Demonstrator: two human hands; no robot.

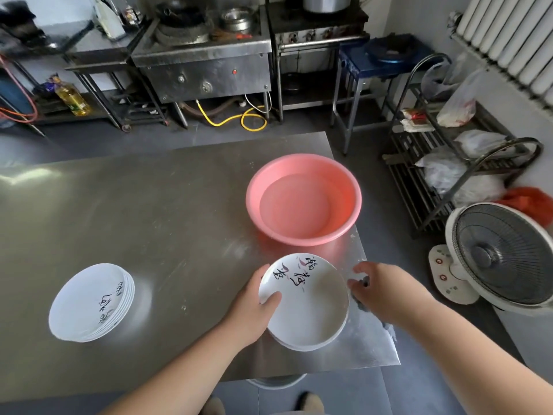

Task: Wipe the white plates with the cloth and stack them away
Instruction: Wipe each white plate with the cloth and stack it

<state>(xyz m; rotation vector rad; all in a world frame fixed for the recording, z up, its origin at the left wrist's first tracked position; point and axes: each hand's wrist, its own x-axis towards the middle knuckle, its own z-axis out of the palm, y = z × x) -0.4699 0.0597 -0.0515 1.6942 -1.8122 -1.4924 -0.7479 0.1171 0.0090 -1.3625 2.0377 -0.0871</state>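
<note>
A white plate [311, 307] with black brush lettering tops a short stack near the table's right front corner. My left hand [254, 304] grips its left rim, thumb lying on the plate's inside. Just to the right of the plate, my right hand [380, 289] holds a grey cloth [360, 302], which is mostly hidden under the hand, with a scrap showing below the wrist. A second stack of white plates [89, 304] sits at the front left of the table.
A pink basin [303, 170] holding water stands just behind the plates. The steel table [149, 211] ends close to my right hand. A white fan [502, 256] and a wire rack [443, 163] with bags stand on the floor to the right. Stoves line the back wall.
</note>
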